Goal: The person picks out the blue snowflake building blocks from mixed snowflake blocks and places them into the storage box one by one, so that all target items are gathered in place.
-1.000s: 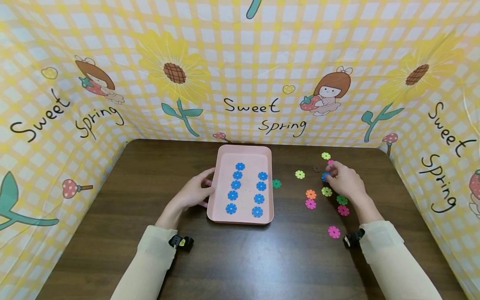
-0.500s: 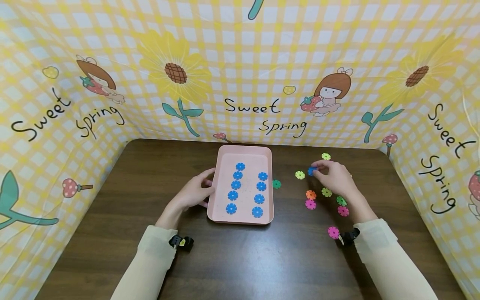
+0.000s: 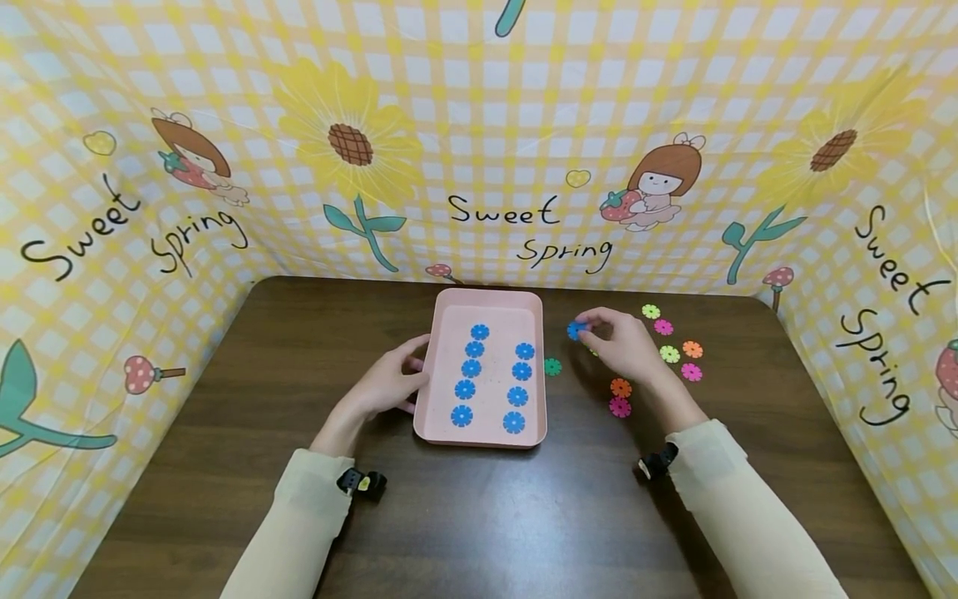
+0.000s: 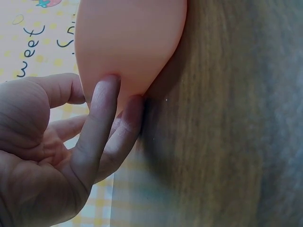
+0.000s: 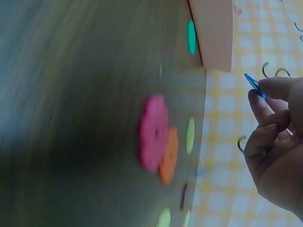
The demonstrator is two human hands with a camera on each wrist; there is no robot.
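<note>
A pink tray [image 3: 490, 433] lies on the table with two columns of blue snowflake discs [image 3: 471, 368] in it. My left hand [image 3: 385, 381] holds the tray's left side, its fingertips [image 4: 105, 97] against the outer wall and lower edge. Thumb and forefinger of my right hand [image 3: 624, 345] pinch a blue snowflake disc [image 3: 574, 331] just right of the tray, above the table. The right wrist view shows this pinched disc [image 5: 255, 85] nearly edge-on, the other fingers curled in.
A green disc [image 3: 552, 367] lies close by the tray's right wall. Orange [image 3: 620, 388], pink [image 3: 619, 408] and yellow-green [image 3: 651, 311] discs are scattered to the right. Part of that area is hidden under my right hand and forearm. A checked cloth wall [image 3: 509, 166] stands behind the table.
My right hand has lifted the blue disc from among the scattered pieces and carried it left toward the tray. The left hand and tray stay in place.
</note>
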